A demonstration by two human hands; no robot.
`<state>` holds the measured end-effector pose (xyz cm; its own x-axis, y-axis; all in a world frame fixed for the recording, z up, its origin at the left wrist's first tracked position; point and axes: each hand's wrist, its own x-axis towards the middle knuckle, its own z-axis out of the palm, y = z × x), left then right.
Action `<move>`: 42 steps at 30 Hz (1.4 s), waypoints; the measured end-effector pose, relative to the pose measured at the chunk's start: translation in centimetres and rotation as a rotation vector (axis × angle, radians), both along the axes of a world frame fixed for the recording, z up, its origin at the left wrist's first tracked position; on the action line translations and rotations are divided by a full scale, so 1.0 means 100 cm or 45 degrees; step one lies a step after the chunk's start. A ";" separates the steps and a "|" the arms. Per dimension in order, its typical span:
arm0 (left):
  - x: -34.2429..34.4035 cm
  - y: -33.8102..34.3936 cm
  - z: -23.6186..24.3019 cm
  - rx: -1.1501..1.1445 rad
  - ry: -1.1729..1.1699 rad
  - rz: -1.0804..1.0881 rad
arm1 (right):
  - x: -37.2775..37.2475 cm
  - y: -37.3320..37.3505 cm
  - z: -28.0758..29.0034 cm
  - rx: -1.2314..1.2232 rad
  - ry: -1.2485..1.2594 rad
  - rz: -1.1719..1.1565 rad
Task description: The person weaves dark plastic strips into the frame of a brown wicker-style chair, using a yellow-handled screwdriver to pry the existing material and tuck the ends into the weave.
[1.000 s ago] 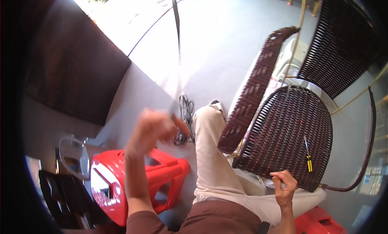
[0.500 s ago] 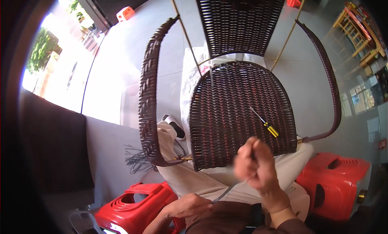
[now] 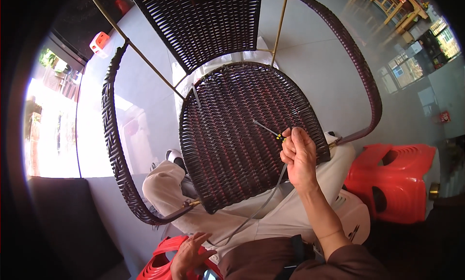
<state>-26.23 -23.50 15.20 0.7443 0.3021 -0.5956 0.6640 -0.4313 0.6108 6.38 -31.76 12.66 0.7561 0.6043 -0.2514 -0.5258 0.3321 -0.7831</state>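
A woven dark brown chair seat (image 3: 242, 149) lies tilted across my lap. Over its right part, my right hand (image 3: 298, 151) is closed in a pinch on a long grey weaving strip (image 3: 271, 195), which trails down over my lap. A screwdriver (image 3: 265, 128) rests on the seat, its yellow and black handle mostly hidden behind that hand. Low on the left, my left hand (image 3: 193, 253) has its fingers apart and holds nothing; it is beside my thigh and over a red stool, with the strip's lower end close by. A loose strip end (image 3: 196, 96) sticks up at the seat's back left.
The chair's woven back (image 3: 208, 30) rises beyond the seat. A wrapped left armrest (image 3: 114, 135) and right armrest (image 3: 358, 57) curve around it. Red plastic stools stand at right (image 3: 395, 181) and lower left (image 3: 157, 263). Wooden furniture (image 3: 387, 9) is far right.
My right hand has moved up over the seat, drawing the strip out longer and covering the screwdriver handle. My left hand has opened away from the strip. The view has shifted, moving the chair leftward.
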 end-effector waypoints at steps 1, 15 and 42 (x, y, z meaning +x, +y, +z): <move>0.018 0.003 0.014 -0.002 -0.062 0.018 | 0.000 0.002 -0.001 -0.014 -0.022 0.000; 0.233 0.163 -0.113 0.754 -0.886 1.027 | 0.004 0.007 -0.023 -0.284 -0.105 0.216; 0.261 0.199 -0.117 0.563 -1.096 0.926 | 0.014 0.060 -0.005 -0.509 -0.426 0.548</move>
<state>-0.13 -3.59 3.47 0.4178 0.8671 0.2714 0.2866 -0.4093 0.8662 7.82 -25.76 12.19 0.5450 0.7781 -0.3125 -0.2540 -0.2020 -0.9459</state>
